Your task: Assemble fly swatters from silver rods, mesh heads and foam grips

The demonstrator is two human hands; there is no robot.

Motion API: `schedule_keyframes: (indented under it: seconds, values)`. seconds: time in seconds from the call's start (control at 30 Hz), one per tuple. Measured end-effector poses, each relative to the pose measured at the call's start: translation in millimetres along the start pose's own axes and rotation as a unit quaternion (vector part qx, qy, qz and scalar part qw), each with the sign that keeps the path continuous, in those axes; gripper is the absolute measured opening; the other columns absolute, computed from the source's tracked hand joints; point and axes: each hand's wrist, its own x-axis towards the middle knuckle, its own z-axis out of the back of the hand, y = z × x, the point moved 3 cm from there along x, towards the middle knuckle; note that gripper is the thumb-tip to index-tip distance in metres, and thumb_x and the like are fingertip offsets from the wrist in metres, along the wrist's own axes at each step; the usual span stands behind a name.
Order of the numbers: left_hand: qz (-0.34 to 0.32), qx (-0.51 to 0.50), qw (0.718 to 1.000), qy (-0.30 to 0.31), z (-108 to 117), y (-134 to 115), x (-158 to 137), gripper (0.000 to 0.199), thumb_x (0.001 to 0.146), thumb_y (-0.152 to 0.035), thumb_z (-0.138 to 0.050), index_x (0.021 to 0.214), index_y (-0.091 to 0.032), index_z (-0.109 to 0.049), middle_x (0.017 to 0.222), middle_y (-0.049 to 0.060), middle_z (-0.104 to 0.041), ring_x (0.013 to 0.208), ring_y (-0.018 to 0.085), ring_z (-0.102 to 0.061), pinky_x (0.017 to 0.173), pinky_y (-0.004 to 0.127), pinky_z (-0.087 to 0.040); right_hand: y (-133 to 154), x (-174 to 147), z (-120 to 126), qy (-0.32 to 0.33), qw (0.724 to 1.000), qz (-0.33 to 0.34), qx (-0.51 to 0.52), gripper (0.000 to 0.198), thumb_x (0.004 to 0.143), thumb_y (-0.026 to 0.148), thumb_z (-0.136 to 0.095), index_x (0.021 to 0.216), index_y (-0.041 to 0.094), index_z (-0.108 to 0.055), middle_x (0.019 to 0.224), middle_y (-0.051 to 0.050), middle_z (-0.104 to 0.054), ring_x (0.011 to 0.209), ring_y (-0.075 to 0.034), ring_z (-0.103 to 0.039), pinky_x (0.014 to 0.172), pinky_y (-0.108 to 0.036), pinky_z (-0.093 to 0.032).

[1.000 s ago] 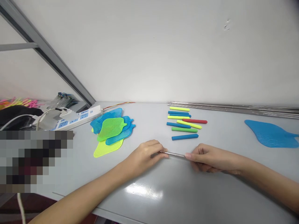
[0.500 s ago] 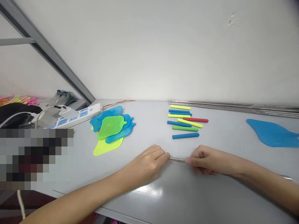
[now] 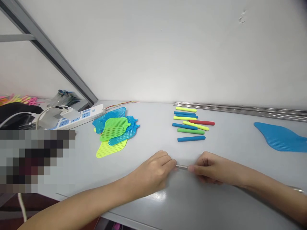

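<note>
Left hand [image 3: 157, 172] and right hand [image 3: 211, 169] are pinching a partly hidden metal rod [image 3: 182, 167]. The three-o'clock edge is cropping a blue paddle [image 3: 279, 137].

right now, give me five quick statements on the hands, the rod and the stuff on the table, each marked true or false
1. The left hand and right hand both hold a metal rod. True.
2. The red tube is the tube nearest the hands. False: a blue tube is.
3. The mesh pile is all blue. False: it also has green and yellow pieces.
4. Several loose rods lie along the wall. True.
5. The large blue leaf-shaped piece lies in the mesh pile. False: it lies apart, far to the right.
</note>
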Motion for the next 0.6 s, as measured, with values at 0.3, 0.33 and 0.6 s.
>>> schedule_keyframes:
  seconds: [0.3, 0.33, 0.6]
  values:
    - [0.006, -0.036, 0.999, 0.002, -6, -1, 1, 0.023, 0.081, -0.005, -0.033, 0.083, -0.013, -0.054, 0.069, 0.005, -0.052, 0.067, 0.016, -0.045, 0.064, 0.028, -0.04, 1, 2, -10, -0.037, 0.999, 0.005, -0.033, 0.052, 0.077, 0.056, -0.045, 0.047, 0.014, -0.05, 0.042, 0.002, -0.041, 0.038, -0.006, -0.033, 0.037, -0.019, -0.026]
    - [0.007, -0.04, 0.999, 0.003, -7, -1, 1, 0.023, 0.081, -0.005, -0.033, 0.083, -0.013, -0.055, 0.069, 0.005, -0.053, 0.067, 0.016, -0.045, 0.064, 0.027, -0.04, 1, 3, -11, -0.041, 0.999, 0.007, -0.035, 0.052, 0.077, 0.056, -0.046, 0.047, 0.014, -0.05, 0.042, 0.002, -0.041, 0.037, -0.006, -0.033, 0.038, -0.02, -0.026]
    - [0.018, -0.057, 0.998, 0.003, -2, -1, 1, 0.025, 0.085, -0.01, -0.033, 0.083, -0.012, -0.058, 0.069, 0.006, -0.053, 0.069, 0.016, -0.047, 0.062, 0.025, -0.04, -2, 4, -9, -0.009, 0.999, -0.009, 0.036, 0.052, 0.075, 0.059, -0.047, 0.05, 0.014, -0.053, 0.044, 0.002, -0.039, 0.039, -0.006, -0.033, 0.036, -0.018, -0.025]
